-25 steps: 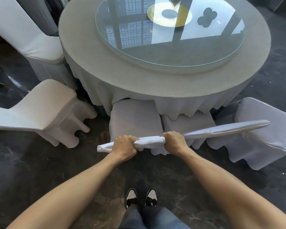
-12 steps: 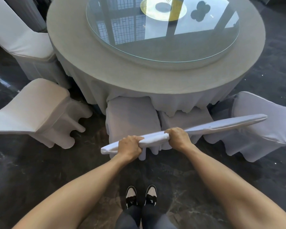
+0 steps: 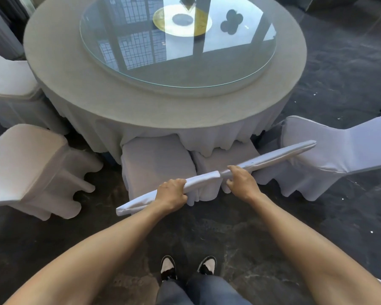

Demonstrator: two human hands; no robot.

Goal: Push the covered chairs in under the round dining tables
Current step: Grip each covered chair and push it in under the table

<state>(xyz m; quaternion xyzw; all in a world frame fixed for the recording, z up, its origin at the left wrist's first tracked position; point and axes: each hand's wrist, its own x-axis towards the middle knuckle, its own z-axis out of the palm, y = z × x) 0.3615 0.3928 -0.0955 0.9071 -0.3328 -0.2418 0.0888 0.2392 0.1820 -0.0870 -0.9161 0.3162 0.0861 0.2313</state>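
Two white-covered chairs stand side by side in front of me, their seats (image 3: pixel 156 159) (image 3: pixel 224 155) tucked partly under the hanging cloth of the round table (image 3: pixel 97 89). My left hand (image 3: pixel 171 194) grips the top edge of the left chair's back (image 3: pixel 136 204). My right hand (image 3: pixel 242 181) holds the near end of the right chair's back (image 3: pixel 284 154), fingers over the top and thumb below. The two backs meet end to end between my hands.
A glass turntable (image 3: pixel 178 51) lies on the tabletop. Another covered chair (image 3: pixel 24 161) stands out from the table at the left, one (image 3: pixel 7 84) at the far left, and one (image 3: pixel 330 146) at the right. My shoes (image 3: pixel 187 266) stand on the dark marble floor.
Both chairs have slid further toward the table and I have come closer with them. My right hand's fist has loosened into a lighter hold; the left grip is unchanged.
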